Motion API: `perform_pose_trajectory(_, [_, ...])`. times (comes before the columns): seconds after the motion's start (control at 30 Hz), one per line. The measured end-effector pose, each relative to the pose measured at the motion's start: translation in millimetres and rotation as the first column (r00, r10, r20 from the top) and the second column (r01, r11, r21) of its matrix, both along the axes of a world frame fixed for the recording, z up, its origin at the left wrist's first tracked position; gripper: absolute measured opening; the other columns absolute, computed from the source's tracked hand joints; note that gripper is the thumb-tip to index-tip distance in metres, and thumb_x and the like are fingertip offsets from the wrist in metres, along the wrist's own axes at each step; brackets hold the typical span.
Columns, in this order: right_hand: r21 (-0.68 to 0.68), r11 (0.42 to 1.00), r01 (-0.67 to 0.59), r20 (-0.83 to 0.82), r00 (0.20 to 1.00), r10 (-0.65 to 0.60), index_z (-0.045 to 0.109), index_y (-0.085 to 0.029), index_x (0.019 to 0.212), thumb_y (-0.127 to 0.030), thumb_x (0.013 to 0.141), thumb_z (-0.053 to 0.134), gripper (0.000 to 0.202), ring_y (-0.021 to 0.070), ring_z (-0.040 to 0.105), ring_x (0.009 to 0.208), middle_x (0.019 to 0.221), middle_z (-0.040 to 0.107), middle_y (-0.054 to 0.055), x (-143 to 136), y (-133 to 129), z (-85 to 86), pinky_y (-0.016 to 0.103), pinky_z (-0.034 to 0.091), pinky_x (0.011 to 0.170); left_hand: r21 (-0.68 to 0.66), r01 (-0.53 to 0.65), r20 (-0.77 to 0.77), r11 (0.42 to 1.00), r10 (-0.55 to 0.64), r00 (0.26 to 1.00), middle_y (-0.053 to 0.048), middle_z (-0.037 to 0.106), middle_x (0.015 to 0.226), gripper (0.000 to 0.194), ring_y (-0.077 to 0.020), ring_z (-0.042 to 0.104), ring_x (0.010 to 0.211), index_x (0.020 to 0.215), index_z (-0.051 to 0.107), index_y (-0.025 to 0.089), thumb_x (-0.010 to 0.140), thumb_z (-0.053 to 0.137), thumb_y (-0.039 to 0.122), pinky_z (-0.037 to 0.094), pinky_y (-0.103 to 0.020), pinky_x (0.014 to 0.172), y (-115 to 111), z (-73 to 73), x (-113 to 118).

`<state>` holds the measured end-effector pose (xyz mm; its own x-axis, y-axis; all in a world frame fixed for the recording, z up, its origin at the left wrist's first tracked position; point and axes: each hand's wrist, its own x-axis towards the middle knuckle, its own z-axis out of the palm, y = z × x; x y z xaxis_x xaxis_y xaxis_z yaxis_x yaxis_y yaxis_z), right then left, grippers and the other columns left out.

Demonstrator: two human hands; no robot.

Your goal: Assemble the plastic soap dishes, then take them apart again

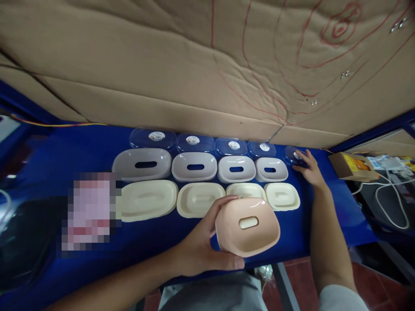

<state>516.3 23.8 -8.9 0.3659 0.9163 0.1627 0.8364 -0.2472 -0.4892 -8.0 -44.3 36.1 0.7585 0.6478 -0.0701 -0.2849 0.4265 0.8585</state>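
Note:
My left hand (204,246) is closed around the left side of a peach plastic box (269,237), tilted above the table's front edge. Cream colour shows through the box's oval slot; I cannot tell whether that is an insert. At the back right, my right hand (310,169) reaches to a small clear lid (289,154) with a round label, its fingers apart and touching the lid's right end. Behind the peach box runs a row of cream trays (282,196), one partly hidden by it. Beyond them stand several pale grey slotted boxes (194,174), then more clear lids (194,140).
A blue cloth (311,233) covers the table. Cardboard (155,73) with red lines walls off the back. To the right are an open carton (353,168) and a white cable (395,216). A blurred-out pink item (90,207) lies at left.

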Motion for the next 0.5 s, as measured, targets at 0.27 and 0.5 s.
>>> perform_pose_trajectory(0.27, [0.052, 0.993, -0.109, 0.000, 0.994, 0.109, 0.067, -0.029, 0.148, -0.025, 0.076, 0.063, 0.073, 0.0350, 0.034, 0.165, 0.177, 0.040, 0.007, -24.2, 15.9, -2.1, 0.057, 0.029, 0.135, 0.010, -0.004, -0.013, 1.000, 0.004, 1.000, -0.011, 0.050, 0.160, 0.106, -0.0374, 0.048, 0.151, 0.156, 0.042, 0.036, 0.069, 0.102, 0.030, 0.030, -0.056, 0.129, 2.4, -2.8, 2.5])
perform_pose_trajectory(0.5, [0.188, 0.976, -0.106, 0.065, 0.993, 0.095, 0.065, -0.021, 0.145, -0.033, 0.082, 0.069, 0.064, 0.0384, 0.040, 0.161, 0.168, 0.048, 0.015, -56.9, 15.4, 24.1, 0.062, 0.029, 0.134, -0.041, 0.003, -0.056, 0.999, -0.005, 0.998, -0.011, 0.048, 0.160, 0.109, -0.0383, 0.049, 0.149, 0.158, 0.039, 0.036, 0.069, 0.102, 0.035, 0.034, -0.055, 0.127, 3.1, -8.8, 2.7])
